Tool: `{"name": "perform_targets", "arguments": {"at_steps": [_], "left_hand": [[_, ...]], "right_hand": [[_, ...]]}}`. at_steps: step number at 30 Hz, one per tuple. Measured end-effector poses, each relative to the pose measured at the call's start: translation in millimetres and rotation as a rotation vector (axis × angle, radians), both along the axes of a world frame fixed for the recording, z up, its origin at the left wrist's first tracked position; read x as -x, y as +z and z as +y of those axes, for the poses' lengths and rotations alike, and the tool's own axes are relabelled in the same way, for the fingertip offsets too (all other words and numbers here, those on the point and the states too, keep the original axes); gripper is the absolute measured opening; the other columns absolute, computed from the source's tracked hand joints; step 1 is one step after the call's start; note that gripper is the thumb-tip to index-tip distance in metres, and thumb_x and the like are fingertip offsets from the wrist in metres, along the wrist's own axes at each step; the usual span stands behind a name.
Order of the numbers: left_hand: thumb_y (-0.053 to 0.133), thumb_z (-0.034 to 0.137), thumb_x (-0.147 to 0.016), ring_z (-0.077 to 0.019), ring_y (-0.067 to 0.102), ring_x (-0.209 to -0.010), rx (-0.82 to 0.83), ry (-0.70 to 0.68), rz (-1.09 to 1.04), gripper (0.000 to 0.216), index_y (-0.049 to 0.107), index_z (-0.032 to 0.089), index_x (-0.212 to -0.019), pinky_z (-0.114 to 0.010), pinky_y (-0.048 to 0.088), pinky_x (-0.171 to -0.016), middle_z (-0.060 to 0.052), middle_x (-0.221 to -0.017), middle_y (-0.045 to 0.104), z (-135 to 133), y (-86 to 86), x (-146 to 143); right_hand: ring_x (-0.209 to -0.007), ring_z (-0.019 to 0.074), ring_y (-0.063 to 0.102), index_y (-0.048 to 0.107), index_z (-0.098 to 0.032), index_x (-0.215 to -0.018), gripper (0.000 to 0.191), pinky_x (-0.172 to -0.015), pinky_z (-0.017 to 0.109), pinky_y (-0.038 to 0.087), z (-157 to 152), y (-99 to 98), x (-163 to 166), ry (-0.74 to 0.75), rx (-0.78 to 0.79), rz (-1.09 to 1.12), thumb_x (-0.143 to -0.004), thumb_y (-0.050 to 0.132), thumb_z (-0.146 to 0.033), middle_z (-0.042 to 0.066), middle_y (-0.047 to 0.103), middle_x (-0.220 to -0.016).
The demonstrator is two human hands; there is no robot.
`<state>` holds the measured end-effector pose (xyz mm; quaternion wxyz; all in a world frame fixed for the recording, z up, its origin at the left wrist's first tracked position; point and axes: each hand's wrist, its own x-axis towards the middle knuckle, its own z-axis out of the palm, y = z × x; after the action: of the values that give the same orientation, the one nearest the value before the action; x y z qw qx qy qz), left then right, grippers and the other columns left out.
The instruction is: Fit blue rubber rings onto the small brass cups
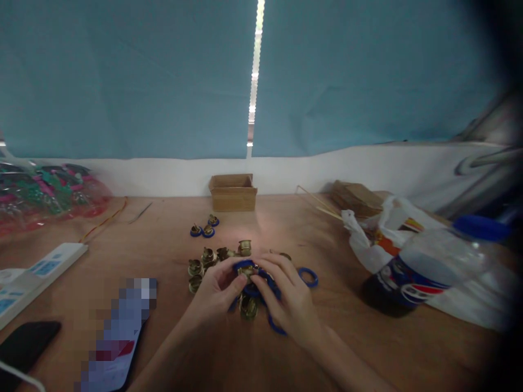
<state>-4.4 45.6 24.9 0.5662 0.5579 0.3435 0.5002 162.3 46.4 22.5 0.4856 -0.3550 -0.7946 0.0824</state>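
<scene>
My left hand [218, 286] and my right hand [288, 291] meet over the middle of the table, fingers closed on a blue ring [244, 264] with a brass-coloured metal part in it. The fingers hide much of this piece. Several loose brass-coloured metal fittings [195, 267] stand just beyond and left of my left hand. Another metal fitting [248, 307] lies below the fingers. Blue rings lie under and around my right hand, and one blue ring [308, 277] lies to its right. Farther back are three blue rings with metal parts in them [208, 231].
A small open cardboard box [233, 197] stands at the back wall. On the right are a cola bottle [420, 272] and a white plastic bag [368, 253]. A phone [118, 337], a black object [30, 345] and a power strip [44, 275] lie left. Plastic-wrapped items [49, 190] sit back left.
</scene>
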Motion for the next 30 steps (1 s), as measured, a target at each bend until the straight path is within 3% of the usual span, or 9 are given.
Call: {"name": "perform_targets", "arguments": {"at_steps": [11,16,22,30], "left_hand": [[0.071,0.012,-0.074,-0.0266,0.055,-0.121,-0.034,-0.180,-0.082,0.047,0.059,0.019,-0.119,-0.044,0.040,-0.107,-0.012,-0.131,0.058,-2,-8.2,0],[0.069,0.006,-0.072,-0.0258,0.056,-0.120,-0.016,-0.130,-0.059,0.049,0.059,0.020,-0.118,-0.042,0.041,-0.105,-0.011,-0.128,0.061,-3,-11.5,-1],[0.070,0.008,-0.072,-0.0240,0.058,-0.116,-0.074,-0.066,-0.008,0.045,0.061,0.021,-0.115,-0.036,0.045,-0.100,-0.008,-0.123,0.063,0,-17.6,-4],[0.072,0.012,-0.072,-0.0243,0.062,-0.107,-0.164,0.000,0.325,0.048,0.061,0.023,-0.118,-0.035,0.048,-0.093,-0.008,-0.117,0.067,2,-27.3,-1]], "right_hand": [[-0.097,0.0220,0.058,0.056,-0.019,-0.110,0.028,-0.083,0.039,0.052,-6,-8.6,4,-0.086,-0.096,0.052,-0.085,0.056,-0.006,0.009,0.061,-0.102],[-0.099,0.0212,0.057,0.056,-0.018,-0.111,0.031,-0.085,0.037,0.050,-8,-8.2,4,-0.093,-0.122,0.054,-0.084,0.057,-0.003,0.009,0.060,-0.104],[-0.100,0.0216,0.056,0.055,-0.019,-0.114,0.031,-0.086,0.037,0.049,-9,-8.6,5,-0.071,-0.042,0.017,-0.087,0.054,-0.005,0.009,0.060,-0.107],[-0.099,0.0230,0.053,0.052,-0.018,-0.107,0.025,-0.086,0.039,0.047,-1,-18.8,3,-0.040,0.113,-0.012,-0.085,0.051,-0.004,0.010,0.058,-0.104]]}}
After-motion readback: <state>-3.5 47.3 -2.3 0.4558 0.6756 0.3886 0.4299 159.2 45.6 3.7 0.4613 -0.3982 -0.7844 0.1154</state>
